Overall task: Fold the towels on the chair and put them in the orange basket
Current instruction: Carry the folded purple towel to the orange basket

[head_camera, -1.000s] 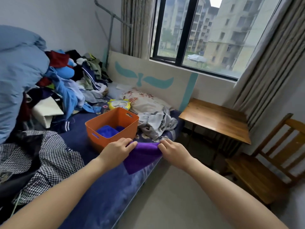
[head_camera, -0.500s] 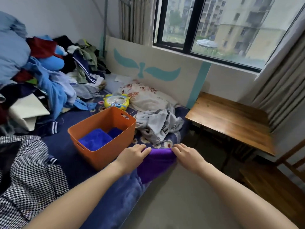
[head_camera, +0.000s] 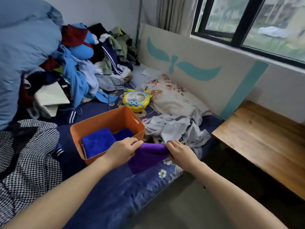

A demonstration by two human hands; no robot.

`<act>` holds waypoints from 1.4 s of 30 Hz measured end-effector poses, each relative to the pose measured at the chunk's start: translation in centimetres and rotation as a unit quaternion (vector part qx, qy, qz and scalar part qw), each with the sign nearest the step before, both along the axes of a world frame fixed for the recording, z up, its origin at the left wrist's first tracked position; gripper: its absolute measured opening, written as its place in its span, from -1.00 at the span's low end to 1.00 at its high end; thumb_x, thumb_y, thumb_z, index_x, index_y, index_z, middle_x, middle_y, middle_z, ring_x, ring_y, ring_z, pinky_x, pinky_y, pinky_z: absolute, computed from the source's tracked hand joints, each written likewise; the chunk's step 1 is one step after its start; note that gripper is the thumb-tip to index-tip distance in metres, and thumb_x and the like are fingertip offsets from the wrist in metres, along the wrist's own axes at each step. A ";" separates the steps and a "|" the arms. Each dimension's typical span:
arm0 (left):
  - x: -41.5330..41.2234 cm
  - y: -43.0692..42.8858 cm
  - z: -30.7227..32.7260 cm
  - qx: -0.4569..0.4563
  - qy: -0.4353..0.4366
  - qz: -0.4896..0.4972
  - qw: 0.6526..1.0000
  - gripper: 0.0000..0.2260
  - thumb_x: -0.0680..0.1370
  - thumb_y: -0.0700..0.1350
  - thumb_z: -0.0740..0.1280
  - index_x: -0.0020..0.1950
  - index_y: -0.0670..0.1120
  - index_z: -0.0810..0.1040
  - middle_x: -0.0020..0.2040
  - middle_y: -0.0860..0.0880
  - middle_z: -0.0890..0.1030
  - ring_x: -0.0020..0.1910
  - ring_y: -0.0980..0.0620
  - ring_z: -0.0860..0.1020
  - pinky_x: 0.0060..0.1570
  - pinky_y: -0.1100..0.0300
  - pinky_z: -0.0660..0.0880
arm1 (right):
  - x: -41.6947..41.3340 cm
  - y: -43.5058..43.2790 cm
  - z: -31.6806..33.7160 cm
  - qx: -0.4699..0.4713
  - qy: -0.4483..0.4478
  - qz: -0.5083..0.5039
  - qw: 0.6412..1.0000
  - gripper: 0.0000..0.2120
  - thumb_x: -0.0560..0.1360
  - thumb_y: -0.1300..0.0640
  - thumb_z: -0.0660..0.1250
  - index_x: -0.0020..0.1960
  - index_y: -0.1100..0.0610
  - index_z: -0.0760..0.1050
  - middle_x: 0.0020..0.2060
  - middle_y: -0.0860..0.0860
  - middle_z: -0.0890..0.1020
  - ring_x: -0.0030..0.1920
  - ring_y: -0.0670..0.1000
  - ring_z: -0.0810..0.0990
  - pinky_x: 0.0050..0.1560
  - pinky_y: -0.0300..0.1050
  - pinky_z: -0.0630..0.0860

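A purple towel hangs folded between my two hands just above the bed's edge. My left hand pinches its left top corner and my right hand pinches its right top corner. The orange basket stands on the dark blue bed sheet right beside my left hand. Folded blue towels lie inside it. The chair is out of view.
A yellow toy fan and a floral pillow lie behind the basket. Grey crumpled clothing sits to its right. A clothes pile fills the bed's back left, a checked garment the left. A wooden table stands at right.
The view has swung left and drawn closer to the bed. Both hands, still holding the purple towel, have come nearer to the orange basket.
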State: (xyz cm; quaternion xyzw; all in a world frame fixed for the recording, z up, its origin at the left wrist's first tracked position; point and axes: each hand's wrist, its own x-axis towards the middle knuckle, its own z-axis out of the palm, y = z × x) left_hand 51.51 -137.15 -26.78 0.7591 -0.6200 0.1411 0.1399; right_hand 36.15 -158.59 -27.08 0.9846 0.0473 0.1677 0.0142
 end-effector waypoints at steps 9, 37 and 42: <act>12.9 -1.0 -0.2 -0.015 0.000 0.085 0.996 -0.64 0.36 -0.13 0.11 0.15 -0.05 0.38 -0.07 -0.06 0.65 -0.17 -0.04 0.64 -0.38 0.17 0.58 | 16.1 -2.6 0.5 0.016 -0.014 0.073 0.997 -0.81 0.28 0.11 0.14 -0.14 0.14 0.40 -0.29 0.01 0.58 -0.32 0.03 0.59 -0.49 -0.24 0.35; 29.5 -7.8 -20.4 0.029 0.317 0.438 0.841 -0.58 0.16 -0.40 0.53 0.00 -0.25 0.61 -0.04 -0.18 0.66 -0.08 -0.18 0.64 -0.35 0.01 0.60 | 46.3 -5.1 -17.7 -0.082 0.203 0.171 0.961 -0.85 0.15 0.27 0.15 -0.42 0.14 0.49 -0.54 0.03 0.50 -0.54 0.06 0.50 -0.53 -0.25 0.37; 31.8 -7.7 -18.4 0.003 0.293 0.462 0.837 -0.61 0.23 -0.41 0.48 0.03 -0.26 0.60 0.00 -0.19 0.65 -0.04 -0.19 0.62 -0.22 -0.01 0.59 | 47.9 -5.4 -16.6 -0.044 0.136 0.166 0.976 -0.86 0.08 0.35 0.26 -0.39 0.17 0.44 -0.51 0.06 0.49 -0.50 0.09 0.50 -0.49 -0.18 0.40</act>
